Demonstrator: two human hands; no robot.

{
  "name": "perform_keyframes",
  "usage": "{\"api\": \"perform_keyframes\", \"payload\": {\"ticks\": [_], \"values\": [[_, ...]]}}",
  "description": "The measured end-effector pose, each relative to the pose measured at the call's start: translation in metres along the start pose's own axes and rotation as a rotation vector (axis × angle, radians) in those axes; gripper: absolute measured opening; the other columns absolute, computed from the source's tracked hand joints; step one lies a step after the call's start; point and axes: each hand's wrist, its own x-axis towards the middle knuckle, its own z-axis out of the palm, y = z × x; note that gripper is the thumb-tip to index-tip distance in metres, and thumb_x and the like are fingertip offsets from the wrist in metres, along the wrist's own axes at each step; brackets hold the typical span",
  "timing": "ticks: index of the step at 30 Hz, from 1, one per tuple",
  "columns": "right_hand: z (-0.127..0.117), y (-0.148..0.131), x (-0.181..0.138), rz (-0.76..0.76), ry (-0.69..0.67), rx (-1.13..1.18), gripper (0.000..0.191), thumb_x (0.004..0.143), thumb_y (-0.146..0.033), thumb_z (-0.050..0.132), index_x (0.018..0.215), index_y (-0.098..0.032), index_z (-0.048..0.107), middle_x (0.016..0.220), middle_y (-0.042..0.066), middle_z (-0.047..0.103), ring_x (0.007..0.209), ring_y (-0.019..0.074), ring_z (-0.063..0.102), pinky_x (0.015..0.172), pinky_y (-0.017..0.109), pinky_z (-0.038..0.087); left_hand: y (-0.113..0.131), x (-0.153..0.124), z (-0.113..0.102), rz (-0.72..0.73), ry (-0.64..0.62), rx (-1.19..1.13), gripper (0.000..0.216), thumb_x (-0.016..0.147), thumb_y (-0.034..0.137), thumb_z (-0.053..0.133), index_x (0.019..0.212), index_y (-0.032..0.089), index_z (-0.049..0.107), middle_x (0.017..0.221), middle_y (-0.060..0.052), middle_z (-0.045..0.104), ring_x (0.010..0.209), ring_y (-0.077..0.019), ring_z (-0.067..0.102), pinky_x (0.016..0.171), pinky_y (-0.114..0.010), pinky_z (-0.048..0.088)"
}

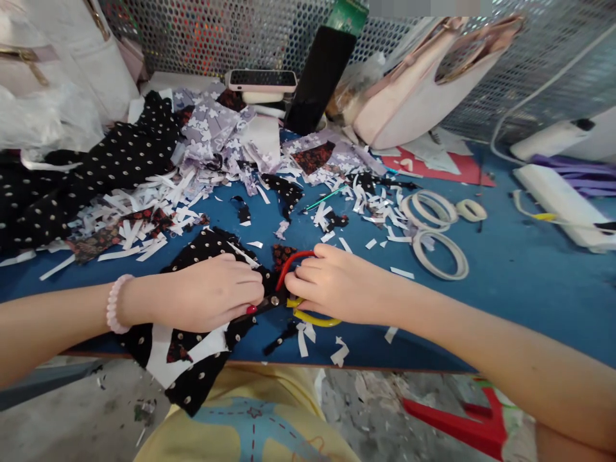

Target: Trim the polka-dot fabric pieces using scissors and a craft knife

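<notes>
My right hand (337, 282) is closed round a pair of scissors (299, 301) with one red and one yellow handle loop, near the front edge of the blue table (520, 282). The blades point left into black fabric with white dots (202, 247). My left hand (206, 292) presses down on that fabric with its fingers curled, pinching the cloth right beside the blades. A bead bracelet (114, 303) sits on the left wrist. Part of the fabric with white paper backing (187, 359) hangs over the table's edge.
Paper strips and fabric scraps (158, 205) litter the table's left and middle. Rolls of tape (440, 253) lie to the right. A phone (262, 79), a black stand and a pale bag (423, 83) stand against the mesh wall. A red stool (462, 420) sits below.
</notes>
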Motion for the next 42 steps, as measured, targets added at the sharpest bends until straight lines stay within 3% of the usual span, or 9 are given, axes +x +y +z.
{"api": "perform_keyframes", "payload": {"ticks": [9, 16, 23, 34, 42], "values": [[-0.001, -0.002, 0.005, 0.000, 0.002, -0.029, 0.025, 0.095, -0.040, 0.052, 0.095, -0.016, 0.059, 0.064, 0.000, 0.058, 0.061, 0.0169, 0.051, 0.063, 0.032, 0.018, -0.001, -0.001, 0.000, 0.003, -0.005, 0.015, 0.020, 0.098, 0.015, 0.040, 0.086, 0.018, 0.055, 0.084, -0.003, 0.063, 0.072, -0.0174, 0.048, 0.071, -0.032, 0.034], [-0.001, 0.000, 0.007, -0.038, 0.032, -0.046, 0.021, 0.098, -0.033, 0.049, 0.096, -0.015, 0.059, 0.062, -0.001, 0.056, 0.059, 0.0164, 0.050, 0.062, 0.032, 0.018, -0.003, -0.003, 0.002, 0.056, 0.014, 0.032, 0.019, 0.098, 0.012, 0.040, 0.086, 0.016, 0.055, 0.083, -0.003, 0.061, 0.071, -0.0173, 0.047, 0.070, -0.032, 0.032], [-0.003, 0.003, 0.009, -0.029, 0.037, -0.075, 0.023, 0.096, -0.037, 0.052, 0.096, -0.015, 0.059, 0.068, 0.001, 0.060, 0.065, 0.0179, 0.052, 0.064, 0.032, 0.020, -0.002, 0.000, -0.001, 0.012, -0.006, -0.001, 0.019, 0.100, 0.014, 0.040, 0.088, 0.017, 0.055, 0.085, -0.003, 0.062, 0.073, -0.0169, 0.048, 0.073, -0.031, 0.033], [-0.003, 0.001, 0.015, -0.075, 0.066, -0.069, 0.010, 0.094, -0.021, 0.050, 0.093, -0.015, 0.059, 0.065, -0.001, 0.058, 0.060, 0.0170, 0.050, 0.062, 0.033, 0.019, -0.004, -0.004, 0.004, 0.031, -0.005, 0.035, 0.023, 0.100, 0.015, 0.037, 0.086, 0.017, 0.055, 0.084, -0.004, 0.061, 0.070, -0.0168, 0.046, 0.069, -0.032, 0.033], [-0.003, 0.000, 0.016, -0.087, 0.044, -0.094, 0.013, 0.096, -0.022, 0.047, 0.097, -0.015, 0.058, 0.068, 0.001, 0.060, 0.062, 0.0182, 0.052, 0.062, 0.033, 0.019, -0.003, -0.002, 0.000, 0.011, -0.001, 0.005, 0.025, 0.100, 0.014, 0.035, 0.084, 0.017, 0.055, 0.084, -0.004, 0.062, 0.072, -0.0166, 0.048, 0.072, -0.031, 0.035]]}}
